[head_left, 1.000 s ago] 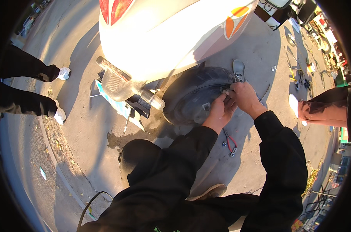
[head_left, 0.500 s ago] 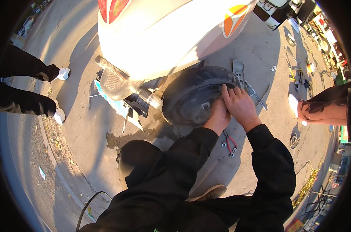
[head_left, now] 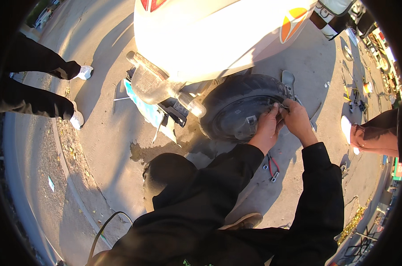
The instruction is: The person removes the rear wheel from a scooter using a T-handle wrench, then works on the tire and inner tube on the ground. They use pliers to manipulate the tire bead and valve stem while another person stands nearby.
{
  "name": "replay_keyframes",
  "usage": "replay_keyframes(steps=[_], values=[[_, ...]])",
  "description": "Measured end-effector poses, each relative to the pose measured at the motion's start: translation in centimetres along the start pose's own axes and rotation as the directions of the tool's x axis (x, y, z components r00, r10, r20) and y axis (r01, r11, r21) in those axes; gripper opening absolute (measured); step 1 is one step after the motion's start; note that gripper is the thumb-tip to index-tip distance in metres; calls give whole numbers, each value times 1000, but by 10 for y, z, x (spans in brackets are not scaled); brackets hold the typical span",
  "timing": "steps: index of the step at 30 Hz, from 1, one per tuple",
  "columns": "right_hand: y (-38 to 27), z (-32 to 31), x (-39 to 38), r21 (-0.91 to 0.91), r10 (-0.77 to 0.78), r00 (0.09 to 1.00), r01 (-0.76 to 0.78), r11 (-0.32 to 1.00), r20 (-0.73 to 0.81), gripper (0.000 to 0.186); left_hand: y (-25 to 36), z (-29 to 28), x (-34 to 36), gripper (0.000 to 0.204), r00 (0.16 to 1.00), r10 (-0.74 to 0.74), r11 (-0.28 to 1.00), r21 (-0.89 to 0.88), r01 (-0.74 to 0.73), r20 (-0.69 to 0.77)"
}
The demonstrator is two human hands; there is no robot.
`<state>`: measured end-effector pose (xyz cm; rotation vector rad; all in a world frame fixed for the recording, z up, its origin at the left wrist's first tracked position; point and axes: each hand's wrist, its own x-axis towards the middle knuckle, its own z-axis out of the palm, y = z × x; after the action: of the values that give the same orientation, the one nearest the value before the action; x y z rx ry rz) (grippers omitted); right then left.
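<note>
A dirty black tyre [head_left: 236, 91] on a wheel with a dark hub [head_left: 247, 127] lies tilted under the rear of a white scooter body [head_left: 201, 40]. My left hand [head_left: 268, 129] is at the wheel's right side, its fingers curled closed by the tyre's inner edge. Close against it, my right hand [head_left: 297, 120] pinches at the same edge, thumb and fingers together. Whatever sits between the fingers of either hand is too small or hidden to make out. Red-handled pliers [head_left: 274, 165] lie on the ground just below my hands.
Left of the wheel hang a dusty turn-signal lamp [head_left: 191, 105] and a torn blue-white panel [head_left: 141, 99]. A grey metal part [head_left: 288, 80] lies beyond the tyre. One person's dark trouser legs [head_left: 37, 95] stand at left; another's leg [head_left: 374, 137] is at right. Scattered tools [head_left: 354, 99] lie at far right.
The view has shifted, so the scene sits farther right. My right hand has drawn back from the top of the tyre edge and now pinches there, with my left hand close by.
</note>
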<state>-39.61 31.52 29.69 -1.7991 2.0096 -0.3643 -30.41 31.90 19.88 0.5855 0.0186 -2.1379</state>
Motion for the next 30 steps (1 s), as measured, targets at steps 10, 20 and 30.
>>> replay_keyframes(steps=[10,20,30], values=[[-3,2,0,20,126,992,-126,992,-16,19,-1,-2,-2,22,997,19,1000,-3,-18,71],[-11,-2,-9,-204,28,988,-60,977,-154,24,0,2,2,27,1000,3,1000,-9,-3,-26],[-10,1,-12,-104,8,971,-34,994,-241,30,5,4,-1,29,1000,19,998,-54,-18,5]])
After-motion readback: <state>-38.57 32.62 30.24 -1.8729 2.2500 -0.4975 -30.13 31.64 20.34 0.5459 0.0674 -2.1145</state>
